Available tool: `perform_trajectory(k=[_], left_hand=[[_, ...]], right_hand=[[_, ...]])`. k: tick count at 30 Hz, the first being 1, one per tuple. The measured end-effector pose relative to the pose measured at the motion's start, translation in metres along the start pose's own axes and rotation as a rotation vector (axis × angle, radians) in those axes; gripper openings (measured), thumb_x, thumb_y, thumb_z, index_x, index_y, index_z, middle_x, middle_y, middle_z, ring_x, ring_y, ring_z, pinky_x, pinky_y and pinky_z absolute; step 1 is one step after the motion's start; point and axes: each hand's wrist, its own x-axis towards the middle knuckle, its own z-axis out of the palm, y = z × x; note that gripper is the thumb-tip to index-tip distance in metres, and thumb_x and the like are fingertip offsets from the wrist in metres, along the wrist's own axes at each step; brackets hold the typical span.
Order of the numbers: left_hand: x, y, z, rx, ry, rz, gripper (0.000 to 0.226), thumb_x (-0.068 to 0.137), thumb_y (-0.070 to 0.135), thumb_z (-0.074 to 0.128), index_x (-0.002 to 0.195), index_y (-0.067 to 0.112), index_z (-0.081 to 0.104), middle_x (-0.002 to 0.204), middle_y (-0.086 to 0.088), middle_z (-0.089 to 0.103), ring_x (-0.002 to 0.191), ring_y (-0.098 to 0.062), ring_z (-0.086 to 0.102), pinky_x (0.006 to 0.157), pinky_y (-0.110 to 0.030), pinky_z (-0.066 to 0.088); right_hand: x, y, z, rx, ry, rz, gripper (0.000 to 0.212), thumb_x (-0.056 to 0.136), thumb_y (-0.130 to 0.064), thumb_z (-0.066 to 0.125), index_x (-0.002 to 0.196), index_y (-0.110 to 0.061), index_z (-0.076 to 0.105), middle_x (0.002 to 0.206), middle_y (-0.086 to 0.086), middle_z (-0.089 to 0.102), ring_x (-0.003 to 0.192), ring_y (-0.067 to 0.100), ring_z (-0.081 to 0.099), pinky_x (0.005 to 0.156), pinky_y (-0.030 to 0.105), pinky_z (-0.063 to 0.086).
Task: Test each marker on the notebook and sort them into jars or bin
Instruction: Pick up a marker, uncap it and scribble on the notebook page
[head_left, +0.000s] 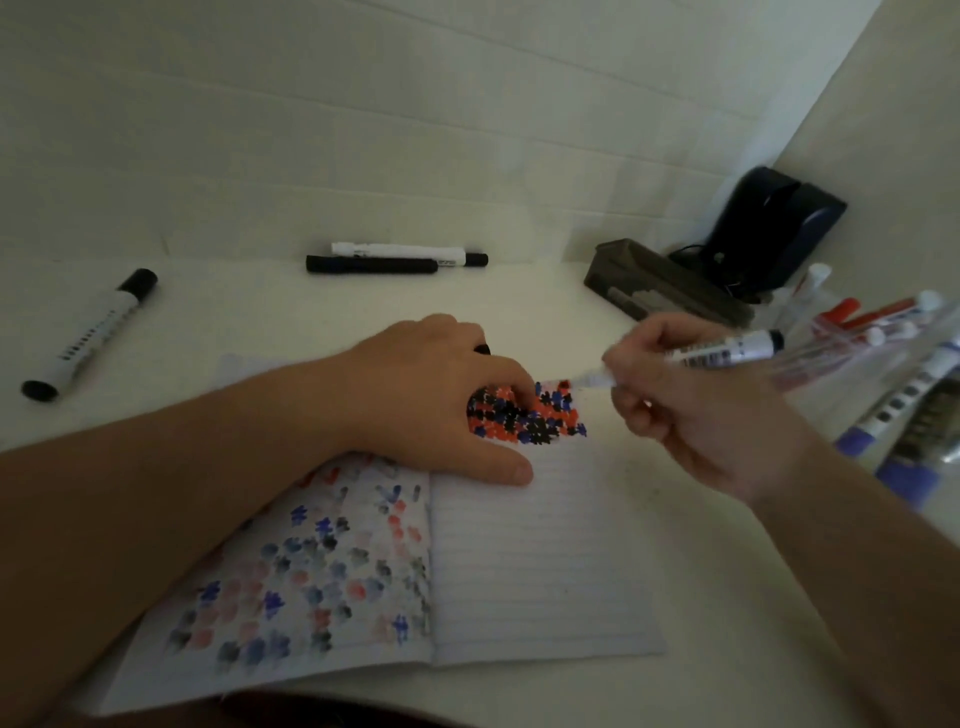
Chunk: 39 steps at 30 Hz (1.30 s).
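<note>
White desk (260, 322): stray markers (88, 335), dark box (665, 283) behind notebook (540, 561).

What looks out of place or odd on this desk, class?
Three markers lie loose on the table rather than in jars: one at far left, two by the wall. The notebook's left page shows smudged, faded test marks.

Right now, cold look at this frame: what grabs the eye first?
The dense patch of red, blue and black test marks at the top of the notebook, mid-frame. The left hand rests on that page, while the right hand holds a marker, its tip near the marks. Two markers lie by the back wall.
</note>
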Motion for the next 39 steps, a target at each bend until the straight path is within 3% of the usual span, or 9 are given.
perform_trajectory(k=[5,10,18,28,39], left_hand=[[0.004,0.000,0.003,0.044,0.000,-0.018,0.081,0.062,0.103,0.034,0.137,0.073,0.030,0.097,0.020,0.032,0.094,-0.010,0.035,0.081,-0.033,0.032],[0.004,-0.001,0.003,0.025,-0.024,-0.033,0.082,0.062,0.102,0.036,0.138,0.074,0.028,0.097,0.021,0.029,0.094,-0.009,0.032,0.079,-0.031,0.030],[0.005,0.001,0.002,0.006,-0.031,-0.037,0.080,0.061,0.102,0.036,0.136,0.075,0.029,0.096,0.018,0.032,0.092,-0.006,0.032,0.078,-0.031,0.030],[0.004,0.001,0.002,0.001,-0.035,-0.038,0.081,0.061,0.102,0.036,0.136,0.075,0.029,0.097,0.017,0.035,0.094,-0.008,0.034,0.081,-0.031,0.031],[0.005,0.001,0.002,0.005,-0.035,-0.039,0.081,0.061,0.102,0.035,0.137,0.074,0.028,0.097,0.018,0.033,0.095,-0.010,0.034,0.081,-0.032,0.031]], right_hand=[[-0.011,0.024,0.010,-0.222,0.061,-0.058,0.019,0.077,-0.011,0.074,0.066,-0.018,0.059,0.057,0.004,0.054,0.048,0.020,0.042,0.047,0.029,0.031],[-0.008,0.024,0.012,-0.249,0.115,-0.005,0.022,0.087,0.002,0.068,0.069,-0.009,0.062,0.062,0.014,0.065,0.054,0.025,0.059,0.048,0.030,0.047],[-0.005,0.025,0.017,-0.283,0.146,0.051,0.024,0.088,0.001,0.070,0.069,-0.004,0.056,0.059,0.014,0.065,0.050,0.020,0.061,0.044,0.026,0.049],[-0.007,0.023,0.019,-0.387,0.189,0.050,0.026,0.086,-0.003,0.070,0.068,-0.002,0.051,0.059,0.016,0.065,0.052,0.024,0.060,0.046,0.029,0.049],[-0.007,0.023,0.020,-0.444,0.181,0.047,0.029,0.083,-0.003,0.069,0.061,-0.011,0.051,0.056,0.013,0.063,0.053,0.027,0.058,0.051,0.035,0.048]])
